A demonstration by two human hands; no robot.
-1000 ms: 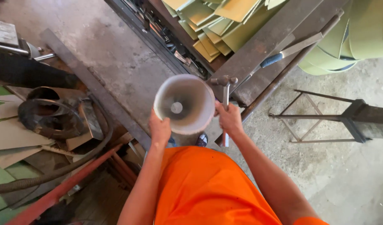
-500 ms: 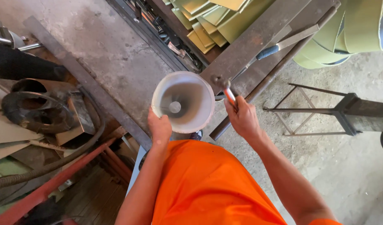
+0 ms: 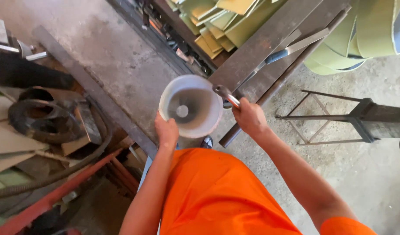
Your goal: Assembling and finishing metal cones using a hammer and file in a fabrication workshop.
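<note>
I look down at a pale metal funnel (image 3: pixel 191 105), wide mouth facing up, held out in front of my orange shirt. My left hand (image 3: pixel 166 129) grips its near rim from below. My right hand (image 3: pixel 248 117) is closed on the handle of a metal tool (image 3: pixel 226 95), whose curved head rests at the funnel's right rim. The rest of the handle is hidden in my fist.
Long steel bars (image 3: pixel 269 48) run diagonally ahead, with a blue-handled tool (image 3: pixel 291 48) lying on them. Yellow-green sheet offcuts (image 3: pixel 217 21) are stacked behind. A coiled black hose (image 3: pixel 34 119) and scrap lie at left; a dark metal stand (image 3: pixel 365 117) is at right on the concrete floor.
My right hand let go of the funnel's right rim, took up the metal tool and brought its head to the rim. The funnel stayed in my left hand.
</note>
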